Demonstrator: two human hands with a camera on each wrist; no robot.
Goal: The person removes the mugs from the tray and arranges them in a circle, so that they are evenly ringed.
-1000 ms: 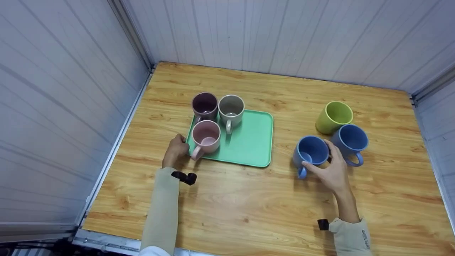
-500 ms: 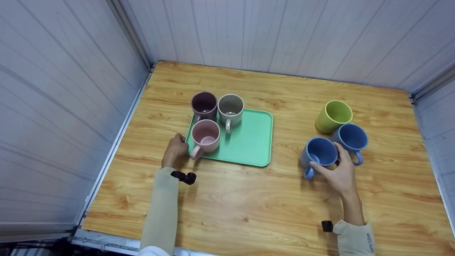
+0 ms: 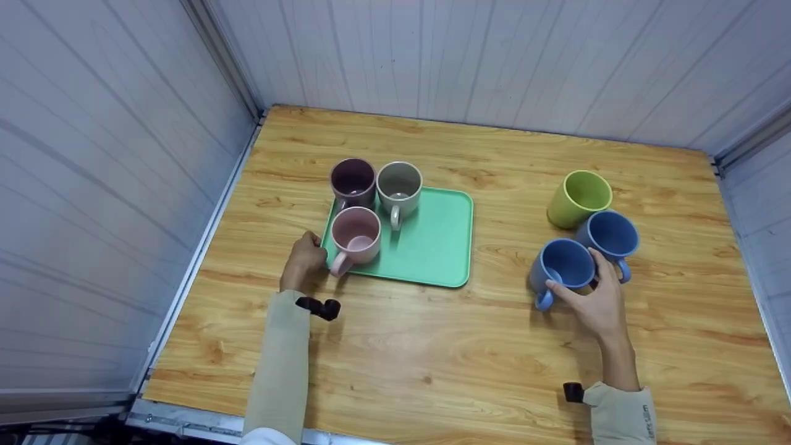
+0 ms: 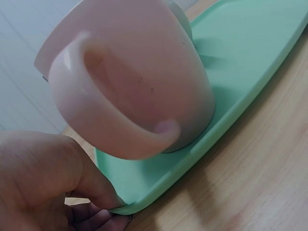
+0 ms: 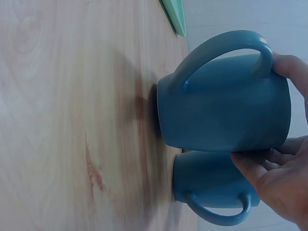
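My right hand [image 3: 599, 303] grips a blue mug [image 5: 224, 103] around its upper body, thumb near the handle and fingers on the far side. That mug stands upright beside a second blue mug [image 3: 613, 232], just behind it to the right. At the left, my left hand [image 3: 305, 256] pinches the near left corner of a green tray [image 4: 173, 178], thumb over the rim and fingers below. On the tray are a pink mug [image 3: 356, 235], closest to the left hand, a dark purple mug [image 3: 353, 183] and a grey mug [image 3: 399, 188].
A yellow-green mug [image 3: 579, 199] stands behind the blue mugs, its handle not visible. The wooden table [image 3: 395, 346] is bounded by pale panel walls [image 3: 401, 62] at the back and sides.
My right hand has carried the blue mug a little to the right, closer to the second blue mug. My left hand keeps its hold on the tray.
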